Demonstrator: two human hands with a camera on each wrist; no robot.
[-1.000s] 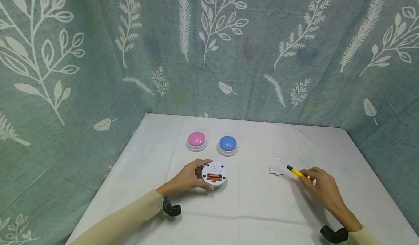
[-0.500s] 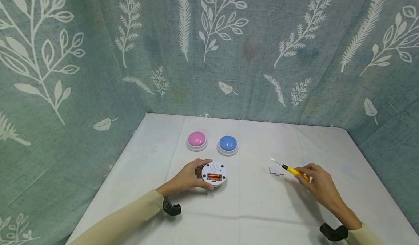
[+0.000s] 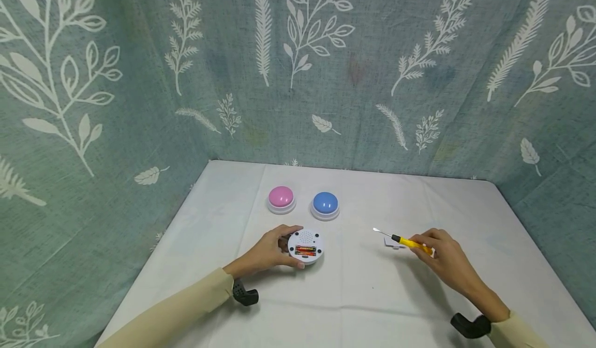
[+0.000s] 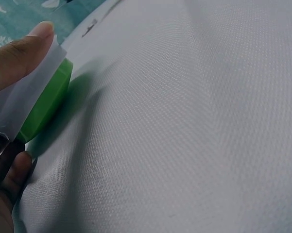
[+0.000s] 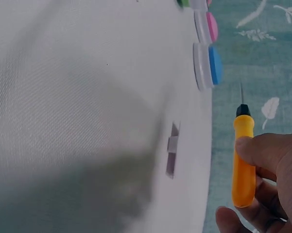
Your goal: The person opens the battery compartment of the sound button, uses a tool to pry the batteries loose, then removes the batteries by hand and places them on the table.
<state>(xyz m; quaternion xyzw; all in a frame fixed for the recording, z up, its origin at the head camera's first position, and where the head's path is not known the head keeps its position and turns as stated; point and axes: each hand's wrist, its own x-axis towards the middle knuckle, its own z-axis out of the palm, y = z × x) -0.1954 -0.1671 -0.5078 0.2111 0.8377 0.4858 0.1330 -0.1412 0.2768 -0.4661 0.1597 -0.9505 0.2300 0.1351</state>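
Observation:
My left hand [image 3: 269, 250] grips a round white buzzer [image 3: 306, 240] by its sides, its underside up. Two red batteries [image 3: 305, 251] show in its uncovered compartment. In the left wrist view, the buzzer's green dome [image 4: 48, 102] faces down toward the cloth. On the right, my right hand [image 3: 444, 257] pinches a screwdriver [image 3: 410, 242] by its yellow handle, with the metal tip pointing left. Below the screwdriver, partly hidden by it in the head view, lies a small white battery cover [image 3: 390, 243]; the right wrist view shows this cover [image 5: 172, 149] whole on the cloth.
A pink-domed buzzer [image 3: 281, 199] and a blue-domed buzzer [image 3: 325, 206] stand upright behind the held one. White cloth [image 3: 354, 306] covers the table. A patterned green curtain [image 3: 298, 79] rises along the back and sides.
My right hand has moved left with the screwdriver, whose shaft now passes over the battery cover. My left hand and the buzzer it holds stay in place.

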